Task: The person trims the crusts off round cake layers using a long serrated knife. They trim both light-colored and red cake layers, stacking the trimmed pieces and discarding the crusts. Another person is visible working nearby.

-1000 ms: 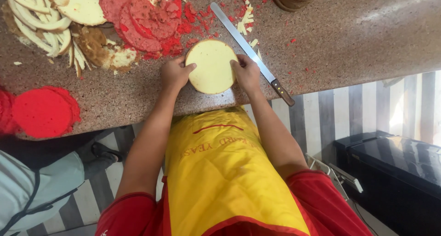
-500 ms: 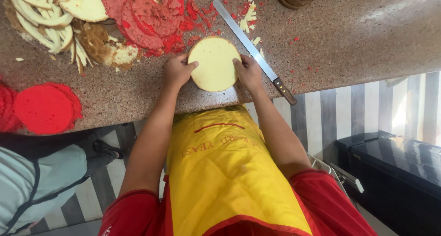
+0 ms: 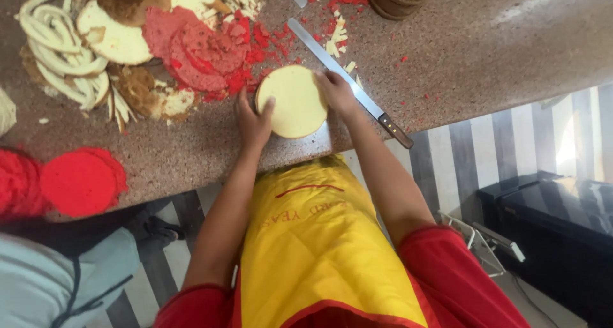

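Two bare hands bracket one pale round cake layer (image 3: 292, 101) lying flat near the front edge of the speckled stone counter (image 3: 485, 53); being a disc, it has no long axis and faces straight up. At far left, red cake rounds (image 3: 76, 181) sit by the counter edge, partly cut off by the frame, with someone's grey-blue sleeve (image 3: 57, 283) below them. Further along the counter lie curled pale crust trimmings (image 3: 60, 53), brown and cream offcuts, and red cake slices with crumbs (image 3: 204, 47). The left hand (image 3: 253, 120) rests open against the layer's left rim, fingers spread along its edge. The right hand (image 3: 336, 92) presses the right rim, loosely curved, not clenched; how far its fingers tuck under is hidden. Just beside it, a long knife (image 3: 348, 82) lies diagonally, blade pointing up-left, dark handle toward the counter edge. A brown stack at top is cut off.
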